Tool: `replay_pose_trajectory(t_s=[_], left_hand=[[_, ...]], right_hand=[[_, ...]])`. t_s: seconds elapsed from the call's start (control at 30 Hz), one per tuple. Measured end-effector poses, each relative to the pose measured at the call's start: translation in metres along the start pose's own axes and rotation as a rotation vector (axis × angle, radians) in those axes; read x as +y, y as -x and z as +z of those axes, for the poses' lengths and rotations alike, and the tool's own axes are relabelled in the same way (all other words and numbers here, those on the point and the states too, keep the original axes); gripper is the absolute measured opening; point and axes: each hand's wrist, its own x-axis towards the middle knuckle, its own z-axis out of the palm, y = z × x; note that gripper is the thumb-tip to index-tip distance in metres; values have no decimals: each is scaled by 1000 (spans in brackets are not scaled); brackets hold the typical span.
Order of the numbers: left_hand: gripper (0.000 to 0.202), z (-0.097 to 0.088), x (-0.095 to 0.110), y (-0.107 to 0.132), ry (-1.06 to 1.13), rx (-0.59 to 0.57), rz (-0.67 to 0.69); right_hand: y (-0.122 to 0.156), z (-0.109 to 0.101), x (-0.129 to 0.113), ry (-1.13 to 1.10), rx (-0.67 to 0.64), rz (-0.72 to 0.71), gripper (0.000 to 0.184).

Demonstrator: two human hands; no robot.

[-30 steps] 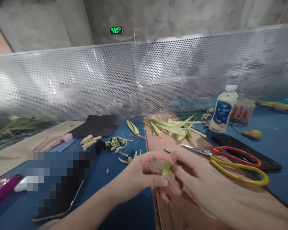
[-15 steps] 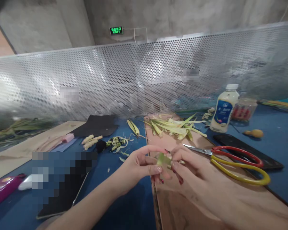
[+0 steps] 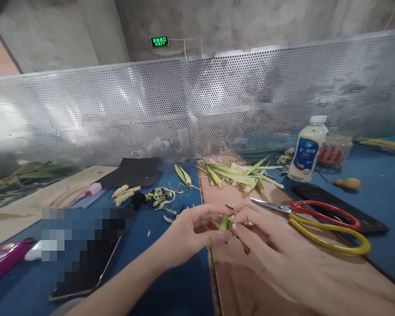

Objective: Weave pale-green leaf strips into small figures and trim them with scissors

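Observation:
Between the fingertips of both hands is a small piece of green leaf [image 3: 224,222], folded or curled. My left hand [image 3: 197,228] pinches it from the left with thumb and forefinger. From the right, my right hand [image 3: 258,226] grips its other edge, with the fingers bent and partly hiding it. Both hands hover over a brown board [image 3: 243,281]. Just beyond my right hand lie scissors [image 3: 325,219] with one red and one yellow handle. A heap of pale green leaf strips [image 3: 240,173] rests at the board's far end.
A white-capped bottle [image 3: 306,151] stands at right, near a clear container [image 3: 335,151], a small gourd [image 3: 349,183] and a black phone [image 3: 342,210]. At left lie a dark tablet-like device [image 3: 98,259], a purple object [image 3: 6,261] and plant scraps [image 3: 159,196]. A perforated metal screen [image 3: 151,105] closes off the back.
The green leaf piece has gone from a flat, wider shape to a narrower, folded one. My left fingers have turned slightly and drawn closer to my right hand.

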Motion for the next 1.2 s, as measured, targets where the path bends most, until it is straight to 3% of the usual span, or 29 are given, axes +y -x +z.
replay_pose_trajectory(t_s=[0.17, 0.4, 0.73, 0.9, 1.07, 1.2], left_hand=[[34, 3, 0, 1, -195, 52, 39], [33, 10, -1, 2, -421, 109, 95], [39, 9, -2, 0, -390, 149, 76], [35, 9, -3, 1, -456, 157, 114], [32, 8, -2, 4, -665, 194, 229], [32, 6, -2, 5, -756, 147, 291]], right_hand=[[1, 2, 4, 68, -35, 26, 17], [0, 11, 13, -90, -87, 28, 16], [-2, 1, 9, 21, -93, 47, 12], [-6, 10, 11, -142, -85, 143, 7], [-6, 25, 26, -499, -34, 264, 10], [-7, 23, 30, -505, -165, 297, 8]])
